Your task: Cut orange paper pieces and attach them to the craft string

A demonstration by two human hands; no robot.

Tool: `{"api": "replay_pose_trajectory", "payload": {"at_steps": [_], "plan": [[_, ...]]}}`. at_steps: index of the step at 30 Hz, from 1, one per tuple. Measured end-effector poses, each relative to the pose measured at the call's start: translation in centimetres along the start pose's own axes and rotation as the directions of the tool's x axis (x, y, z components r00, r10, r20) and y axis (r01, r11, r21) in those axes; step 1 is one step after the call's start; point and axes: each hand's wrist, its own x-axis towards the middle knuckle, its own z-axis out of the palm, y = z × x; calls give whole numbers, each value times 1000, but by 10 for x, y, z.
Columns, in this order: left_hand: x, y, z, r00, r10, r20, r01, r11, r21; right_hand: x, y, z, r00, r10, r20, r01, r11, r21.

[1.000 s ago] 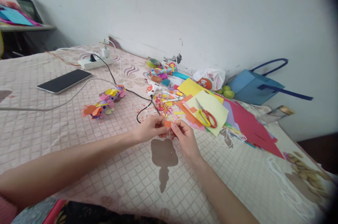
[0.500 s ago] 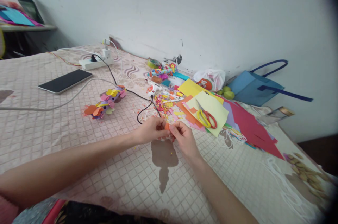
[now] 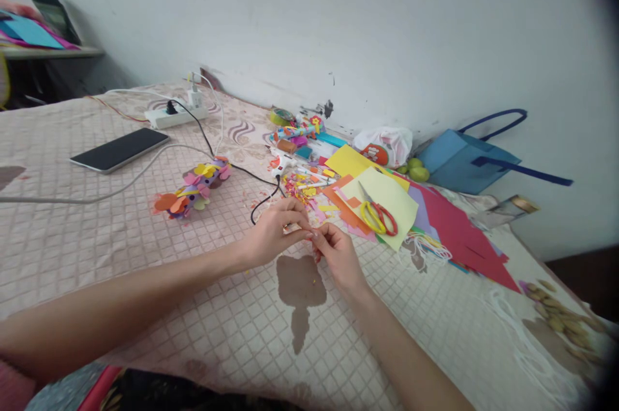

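Note:
My left hand [image 3: 279,231] and my right hand [image 3: 337,255] meet above the tablecloth, fingertips touching. Both are closed in a pinch around a small orange paper piece, which the fingers now hide almost wholly. A bit of reddish colour shows under the right fingers. Just beyond the hands lie colourful paper scraps [image 3: 305,190] and a white glue gun [image 3: 280,166] with a black cord. To the right, scissors [image 3: 380,217] with yellow and red handles rest on a pale yellow sheet [image 3: 403,202]. A purple tube covered in paper petals [image 3: 196,188] lies to the left.
Left stand a black-screened tablet [image 3: 120,150] and a white power strip [image 3: 176,115] with cables. Along the wall are a white plastic bag [image 3: 399,143], green fruit [image 3: 418,172] and a blue bag [image 3: 467,162]. Red sheets [image 3: 464,237] and white string [image 3: 527,346] lie right.
The orange paper piece, visible between the fingertips before, is now covered by the fingers. My left fingers have lifted and turned over it; my right hand has hardly moved.

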Motion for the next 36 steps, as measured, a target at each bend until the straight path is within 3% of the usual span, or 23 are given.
{"api": "replay_pose_trajectory", "payload": {"at_steps": [6, 13, 17, 19, 21, 29, 33, 36], "plan": [[2, 4, -4, 998, 27, 59, -29, 999, 32, 0, -1, 0, 1000, -10, 23, 10, 1000, 9], [12, -12, -16, 978, -184, -93, 192, 979, 75, 0, -3, -1, 1000, 12, 10, -12, 1000, -19], [12, -20, -12, 948, -291, 124, 303, 949, -87, -1, -5, -2, 999, -5, 38, 8, 997, -80], [10, -19, -7, 924, -268, 272, 336, 910, -243, -1, -5, -3, 998, -34, 53, 40, 991, -126], [8, -17, -4, 907, -256, 334, 369, 866, -337, 0, -5, -3, 997, -53, 58, 62, 986, -153], [7, -21, -1, 865, -425, 267, 501, 762, -410, 3, -3, -1, 997, -30, 78, 34, 998, -50], [6, -22, 2, 852, -444, 277, 523, 734, -432, 4, 0, 0, 999, -44, 3, 44, 997, -65], [4, -21, 4, 832, -478, 283, 554, 689, -467, 5, 3, 1, 999, -4, -33, 5, 1000, 13]]}}
